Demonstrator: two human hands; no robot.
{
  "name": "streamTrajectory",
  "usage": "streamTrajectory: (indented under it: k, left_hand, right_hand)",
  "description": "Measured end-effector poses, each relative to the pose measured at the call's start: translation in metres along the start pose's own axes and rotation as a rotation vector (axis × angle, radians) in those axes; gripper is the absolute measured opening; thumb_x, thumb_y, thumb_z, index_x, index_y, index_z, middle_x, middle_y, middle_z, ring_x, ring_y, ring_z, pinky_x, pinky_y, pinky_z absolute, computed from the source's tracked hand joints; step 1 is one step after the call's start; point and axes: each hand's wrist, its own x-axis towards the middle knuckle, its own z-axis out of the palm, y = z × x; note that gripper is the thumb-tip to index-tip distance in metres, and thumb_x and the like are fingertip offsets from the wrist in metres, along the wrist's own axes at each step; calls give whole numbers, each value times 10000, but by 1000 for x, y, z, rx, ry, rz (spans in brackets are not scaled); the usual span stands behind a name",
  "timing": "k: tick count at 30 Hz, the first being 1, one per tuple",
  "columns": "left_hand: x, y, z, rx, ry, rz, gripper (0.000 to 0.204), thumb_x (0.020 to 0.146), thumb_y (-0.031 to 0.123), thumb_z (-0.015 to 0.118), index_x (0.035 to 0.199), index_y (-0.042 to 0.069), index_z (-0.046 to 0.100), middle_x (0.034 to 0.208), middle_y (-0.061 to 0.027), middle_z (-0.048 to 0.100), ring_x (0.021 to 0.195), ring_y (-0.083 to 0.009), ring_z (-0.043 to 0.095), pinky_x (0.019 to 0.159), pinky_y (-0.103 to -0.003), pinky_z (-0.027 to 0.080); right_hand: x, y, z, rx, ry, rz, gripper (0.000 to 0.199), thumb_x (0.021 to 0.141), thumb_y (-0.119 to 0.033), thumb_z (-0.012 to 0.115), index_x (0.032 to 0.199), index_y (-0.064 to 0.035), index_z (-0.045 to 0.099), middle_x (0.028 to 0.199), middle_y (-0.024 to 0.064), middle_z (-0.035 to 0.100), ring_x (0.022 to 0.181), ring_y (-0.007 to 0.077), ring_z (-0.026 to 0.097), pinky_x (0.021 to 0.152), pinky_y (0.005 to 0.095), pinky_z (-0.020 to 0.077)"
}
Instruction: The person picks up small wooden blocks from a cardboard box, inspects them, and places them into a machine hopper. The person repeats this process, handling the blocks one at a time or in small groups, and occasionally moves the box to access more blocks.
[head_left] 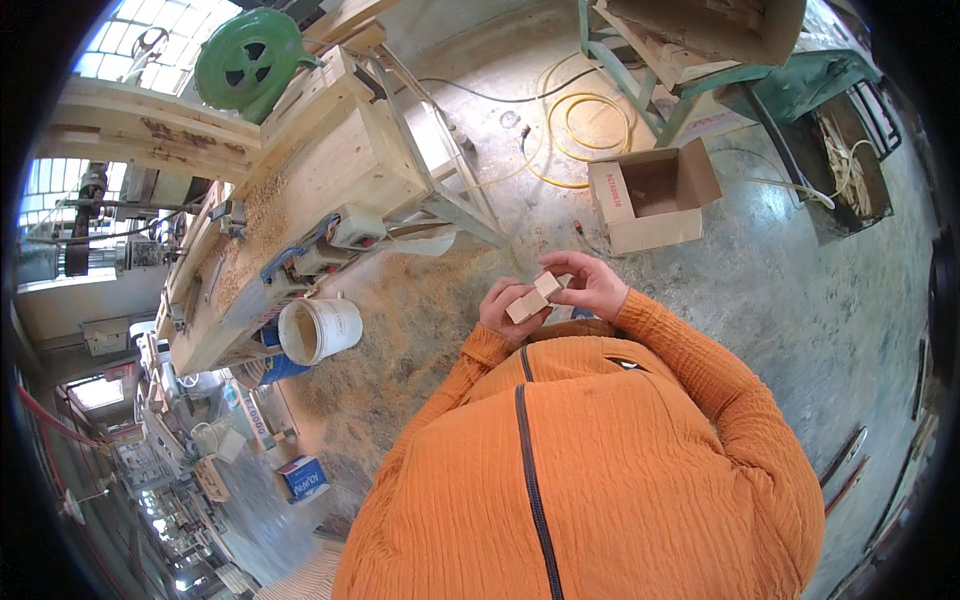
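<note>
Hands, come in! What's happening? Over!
Left hand, right hand: both gripping. Pale wooden blocks between them. Open cardboard box ahead, seemingly not blocking.

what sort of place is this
Probably a woodworking shop: sawdust on the floor, a wooden workbench strewn with shavings, and cut wood in the left hand and right hand.

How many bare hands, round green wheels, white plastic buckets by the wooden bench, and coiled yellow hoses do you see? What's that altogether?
Bare hands: 2, the left hand and right hand, both holding pale, square-edged wood
Round green wheel: 1
White plastic bucket by the wooden bench: 1
Coiled yellow hose: 1
Total: 5
</note>
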Motion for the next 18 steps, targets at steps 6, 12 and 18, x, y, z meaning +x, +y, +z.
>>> streamTrajectory:
  k: [6, 12, 18]
  left_hand:
    - [-1, 5, 1, -44, 36, -76, 355, 638, 102, 766, 950, 36, 611, 918, -114, 591, 810, -263, 580, 675, -343, 480]
    - [-7, 5, -2, 7, 79, -46, 375, 642, 98, 761, 982, 44, 613, 915, -113, 579, 811, -259, 578, 673, -337, 480]
    - [-8, 10, -9, 125, 9, 24, 408, 630, 98, 737, 1021, 70, 624, 874, -110, 557, 778, -255, 572, 648, -331, 477]
  right_hand:
    - [2, 10, 0, 4, -21, -23, 321, 790, -50, 656, 1100, -44, 572, 1029, 13, 595, 798, 35, 538, 700, 212, 461]
    - [4, 10, 8, 95, -83, -5, 329, 805, -10, 627, 1120, -47, 539, 1060, 25, 574, 948, 87, 550, 802, 250, 482]
    - [3, 24, 8, 224, -110, -33, 363, 777, 61, 597, 1111, -38, 493, 1087, 31, 552, 1039, 129, 525, 884, 292, 464]
